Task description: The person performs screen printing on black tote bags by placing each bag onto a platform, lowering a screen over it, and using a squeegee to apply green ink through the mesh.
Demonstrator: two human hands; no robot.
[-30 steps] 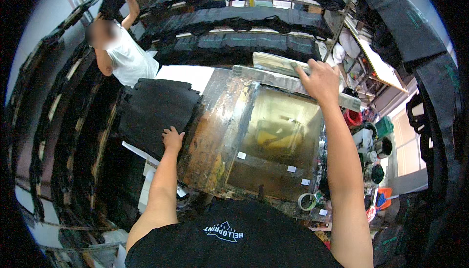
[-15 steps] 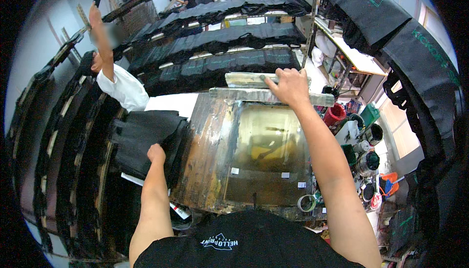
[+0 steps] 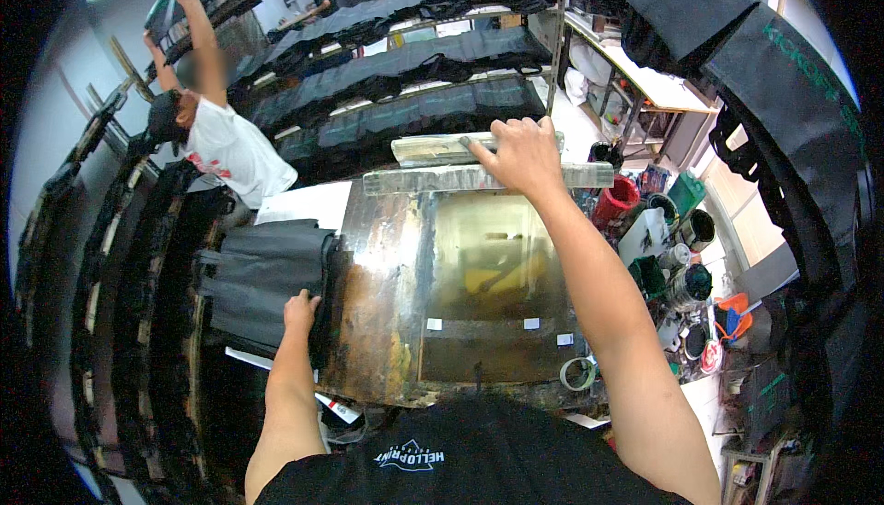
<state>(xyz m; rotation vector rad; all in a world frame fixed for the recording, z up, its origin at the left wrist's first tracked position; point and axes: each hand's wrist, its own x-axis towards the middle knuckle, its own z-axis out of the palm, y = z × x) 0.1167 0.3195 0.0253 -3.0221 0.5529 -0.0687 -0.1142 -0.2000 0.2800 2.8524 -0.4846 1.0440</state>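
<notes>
My left hand (image 3: pixel 301 310) is closed at the near right part of a stack of black fabric pieces (image 3: pixel 262 261), apparently pinching the top one's edge. My right hand (image 3: pixel 525 157) reaches forward, its fingers wrapped over a pale, ink-stained bar (image 3: pixel 433 149) that looks like the edge of a raised frame. Just nearer runs a second worn bar (image 3: pixel 405 180). Below my right forearm lies a stained work board (image 3: pixel 373 321) with a glossy, yellowish panel (image 3: pixel 493 247) on it. Small white tabs (image 3: pixel 531 324) stick to the panel's near part.
A co-worker in a white shirt (image 3: pixel 235 150) raises both arms at the left racks. Racks of black fabric pieces (image 3: pixel 396 68) fill the back and left. At the right stand ink cans (image 3: pixel 689 289) and a red bucket (image 3: pixel 619 194). A tape roll (image 3: pixel 577 373) lies near the board's edge.
My left hand has moved toward the stack's right edge. The right hand keeps its grip on the bar. The co-worker now has both hands up at a dark piece, and the view has shifted slightly.
</notes>
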